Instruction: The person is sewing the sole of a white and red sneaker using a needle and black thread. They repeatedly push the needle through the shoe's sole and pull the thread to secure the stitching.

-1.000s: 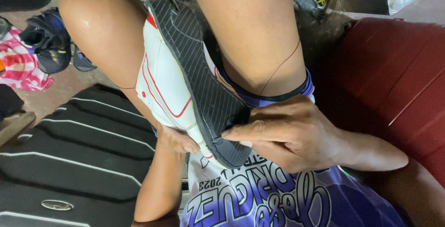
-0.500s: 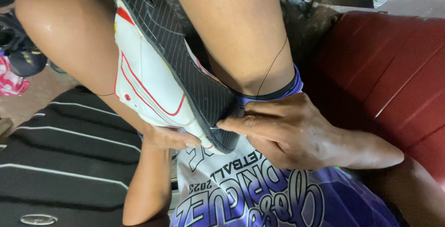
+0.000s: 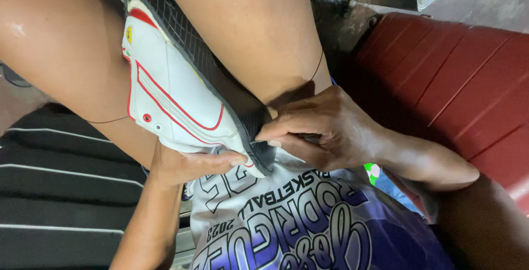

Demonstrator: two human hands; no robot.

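The left hand, at seven o'clock, cups the white shoe from beneath. At three o'clock the right hand pinches the black sole at the heel (thumb and fingers closed on its edge). The shoe sits wedged between the knees, toe toward eleven o'clock; a red seat lies beyond.

even, moderately bright light from above; soft sheen on the bare thighs. deep shadow between the legs and top centre. focus sharp; slight edge blur.

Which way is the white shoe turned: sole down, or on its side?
On its side: the white shoe sits wedged between the knees, its black sole facing right.
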